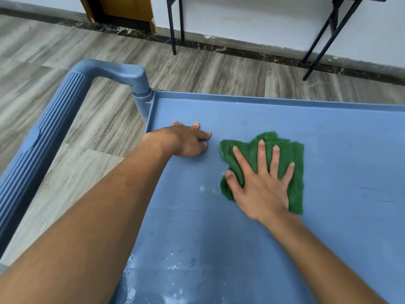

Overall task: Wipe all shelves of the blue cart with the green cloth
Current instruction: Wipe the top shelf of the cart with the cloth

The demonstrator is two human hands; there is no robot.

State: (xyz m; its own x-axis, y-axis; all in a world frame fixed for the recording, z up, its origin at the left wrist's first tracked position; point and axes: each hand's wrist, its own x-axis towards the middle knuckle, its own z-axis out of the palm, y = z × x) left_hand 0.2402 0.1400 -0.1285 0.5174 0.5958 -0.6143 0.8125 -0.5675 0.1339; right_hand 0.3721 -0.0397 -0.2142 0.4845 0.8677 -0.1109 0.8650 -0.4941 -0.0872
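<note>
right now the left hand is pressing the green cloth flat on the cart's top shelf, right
Not quite. In the head view the right hand is pressing the green cloth flat on the cart's top shelf; the left hand rests bare on the shelf beside it.

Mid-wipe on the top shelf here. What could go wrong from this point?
1. The right hand presses flat on the green cloth mid-shelf, while the whitish residue sits nearer the person, so it may get missed.
2. The left hand leans on the top shelf near the handle corner; that patch could stay unwiped.
3. The cloth is bunched, so it may smear rather than lift.
</note>
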